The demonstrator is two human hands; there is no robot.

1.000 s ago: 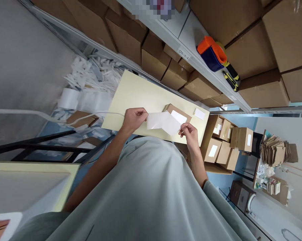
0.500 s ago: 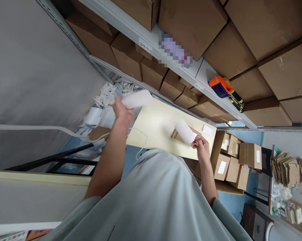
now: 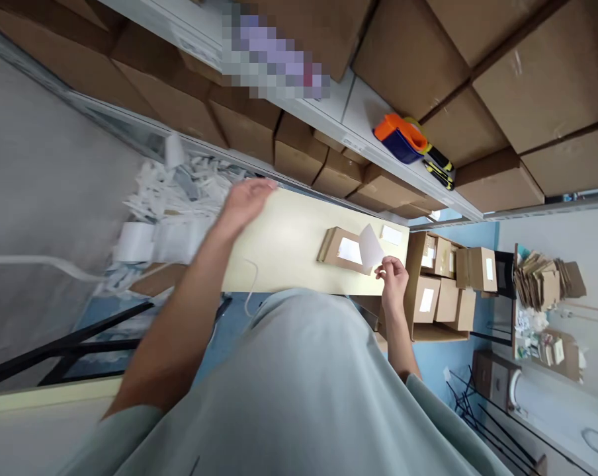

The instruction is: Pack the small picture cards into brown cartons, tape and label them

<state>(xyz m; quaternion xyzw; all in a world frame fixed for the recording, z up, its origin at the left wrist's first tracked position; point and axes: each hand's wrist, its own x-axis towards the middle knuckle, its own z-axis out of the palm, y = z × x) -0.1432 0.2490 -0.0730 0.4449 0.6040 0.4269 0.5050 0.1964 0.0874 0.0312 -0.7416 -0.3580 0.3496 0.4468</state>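
Observation:
My right hand [image 3: 393,276] pinches the lower edge of a small white label sheet [image 3: 371,247] between thumb and fingertips. The sheet stands tilted over one end of a flat cardboard box [image 3: 333,243]. A white label [image 3: 349,250] lies on the box's top face. To the left, my left hand [image 3: 248,203] is stretched out over the far left edge of the cream table [image 3: 289,225], slightly blurred, with nothing in it. Beyond it is a heap of white paper scraps [image 3: 190,182], and a curled white piece of paper [image 3: 174,151] shows at the heap's far side.
Cardboard boxes [image 3: 299,149] line the shelves behind the table. An orange and blue tape dispenser [image 3: 402,139] rests on the shelf edge beside a yellow and black cutter [image 3: 438,173]. A large open carton [image 3: 440,334] of labelled boxes stands right. A white card [image 3: 391,235] lies on the table.
The white paper has left my left hand, whose fingers are now extended. The sheet in my right hand has tilted more upright, uncovering the box's label. The whole view has shifted.

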